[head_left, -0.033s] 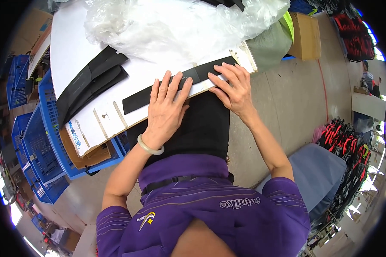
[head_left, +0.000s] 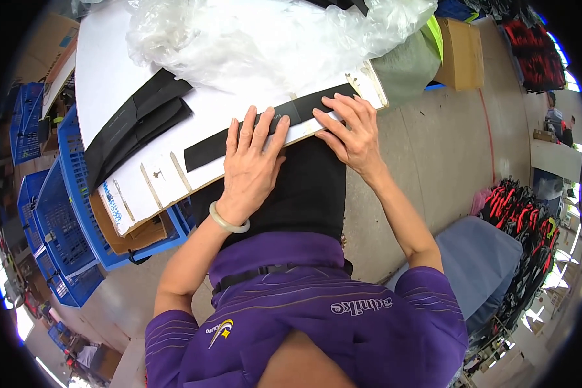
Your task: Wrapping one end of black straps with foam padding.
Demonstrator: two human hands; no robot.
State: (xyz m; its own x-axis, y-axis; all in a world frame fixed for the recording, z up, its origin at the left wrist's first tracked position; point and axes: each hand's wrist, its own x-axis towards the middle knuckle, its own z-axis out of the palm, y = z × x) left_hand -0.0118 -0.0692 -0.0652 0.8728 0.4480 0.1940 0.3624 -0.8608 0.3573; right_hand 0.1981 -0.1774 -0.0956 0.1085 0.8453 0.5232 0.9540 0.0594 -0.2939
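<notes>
The head view looks down on a person in a purple shirt (head_left: 317, 310) at a white table (head_left: 110, 77).

In the middle of the frame lies a long black strip (head_left: 207, 150) of cloth. It runs from the middle left up to the upper right, along the near edge of the table. Both hands lie flat on it.

The left hand (head_left: 252, 165) is in the middle of the frame. Its fingers are spread wide and press down on the strip. It grips nothing. A pale green bangle (head_left: 228, 223) sits on that wrist.

The right hand (head_left: 352, 132) is just right of the left hand, a bit higher in the frame. Its fingers are spread too, and the tips touch the upper right end of the strip. It is also flat and holds nothing. The two hands are near each other but do not touch.

Below the hands, a wide black cloth (head_left: 307, 187) hangs down from the table edge to the person's body.

In the upper left of the frame, a folded pile of black cloth (head_left: 136, 126) lies on the table, well apart from the hands. At the top, a big heap of clear plastic bags (head_left: 258, 39) covers the table.

On the left are blue crates (head_left: 64, 194). One holds a brown cardboard box (head_left: 126, 233). Another brown box (head_left: 459, 55) stands in the upper right.
</notes>
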